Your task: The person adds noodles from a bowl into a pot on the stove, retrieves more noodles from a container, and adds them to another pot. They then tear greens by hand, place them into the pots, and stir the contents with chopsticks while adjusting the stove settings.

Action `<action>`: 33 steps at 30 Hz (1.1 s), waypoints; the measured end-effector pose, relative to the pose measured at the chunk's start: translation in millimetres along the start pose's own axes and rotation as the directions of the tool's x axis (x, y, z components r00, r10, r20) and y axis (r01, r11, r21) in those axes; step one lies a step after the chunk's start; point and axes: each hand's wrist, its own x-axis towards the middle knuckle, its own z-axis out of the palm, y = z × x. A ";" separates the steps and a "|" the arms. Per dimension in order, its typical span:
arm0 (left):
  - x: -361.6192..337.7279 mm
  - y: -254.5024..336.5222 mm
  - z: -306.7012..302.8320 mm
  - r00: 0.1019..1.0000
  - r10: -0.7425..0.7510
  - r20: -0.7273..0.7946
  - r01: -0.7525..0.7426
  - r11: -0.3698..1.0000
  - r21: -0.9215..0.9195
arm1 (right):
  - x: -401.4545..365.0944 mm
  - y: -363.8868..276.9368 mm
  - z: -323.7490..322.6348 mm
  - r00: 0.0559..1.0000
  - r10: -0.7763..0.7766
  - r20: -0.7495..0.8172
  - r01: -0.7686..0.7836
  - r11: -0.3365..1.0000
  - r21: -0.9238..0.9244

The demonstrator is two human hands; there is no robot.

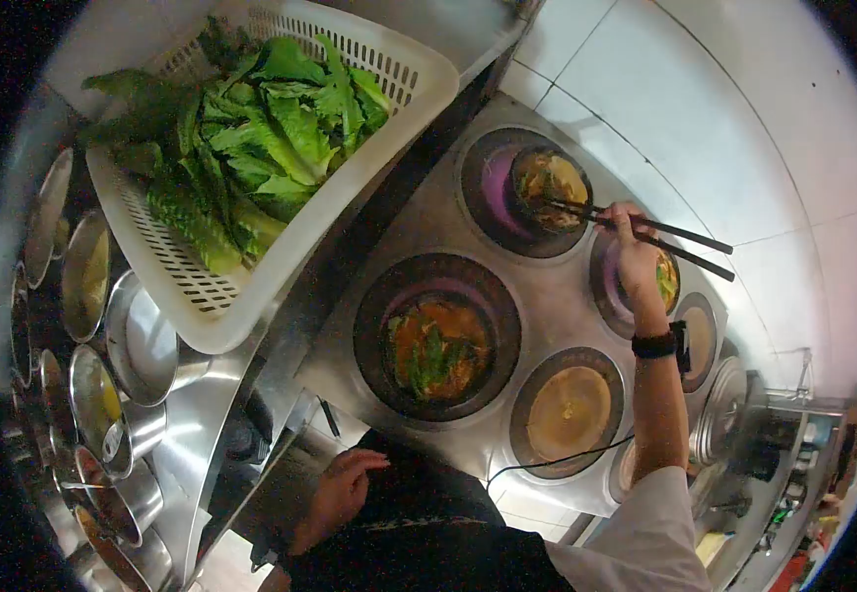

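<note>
My right hand [634, 255], with a dark band on the wrist, is closed around a pair of long dark chopsticks [670, 233]. Their tips reach into the brown food [550, 187] in the dark pot set in the far cooking well [496, 187]. Under my right wrist, another well [610, 286] holds food with some green in it, partly hidden by my arm. My left hand [345, 490] hangs by the dark apron [419, 503], holding nothing visible, its fingers loosely extended. Nearer to it, a pot of reddish broth with green leaves [438, 347] sits in a larger well.
A white perforated basket [221, 331] of leafy greens [271, 128] stands at upper left. Several metal containers [142, 340] line the left side. A well of brownish liquid [569, 409] lies right of centre, with a black cable [562, 460] nearby. Shelves [793, 483] stand at right.
</note>
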 end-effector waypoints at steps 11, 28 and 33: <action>-1.2 -1.5 9.8 1.000 0.014 -0.013 -0.014 1.000 -0.020 | 0.4 -14.8 -55.8 0.998 -0.055 0.023 0.043 0.935 0.351; -5.4 -7.7 27.1 1.000 0.013 0.017 -0.014 0.999 0.045 | 0.5 -18.7 -63.4 0.999 -0.010 -0.032 0.022 0.912 0.410; -10.7 -17.3 33.8 0.999 -0.029 0.036 0.029 0.999 -0.021 | 27.2 73.7 -51.4 0.987 -0.009 -0.158 0.010 1.000 0.006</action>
